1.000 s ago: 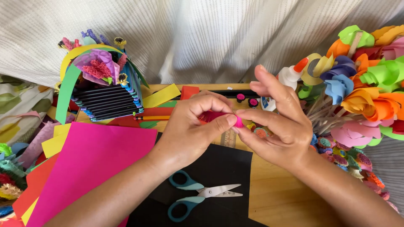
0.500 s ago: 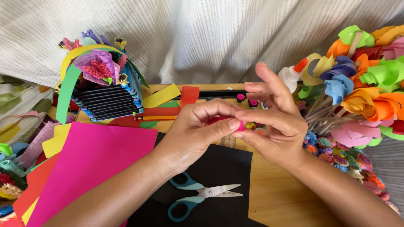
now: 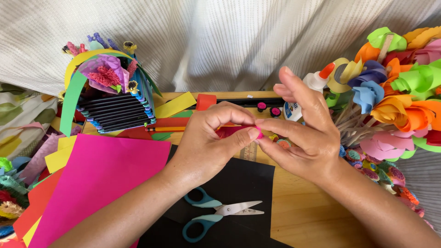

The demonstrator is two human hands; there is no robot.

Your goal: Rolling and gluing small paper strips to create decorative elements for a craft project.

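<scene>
Bright, even daylight; soft shadows, sharp focus, slight edge distortion.

paper flowers (image 3: pixel 395 105) crowd right, scissors (image 3: pixel 220 212) below

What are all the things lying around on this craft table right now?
paper strip: one, pink, pinched between both hands' fingertips
scissors: one pair, teal handles, shut, on the black sheet
black sheet: one, under the hands
pink sheet: one, top of a paper stack, left
paper basket: one, black and blue, green handle, holds paper flowers, back left
glue bottle: one, white, orange cap, behind the right hand
paper flowers: many, mixed colours, on sticks, right
ruler: one, wooden, partly hidden by the hands
table: wooden
left hand: one
right hand: one
</scene>
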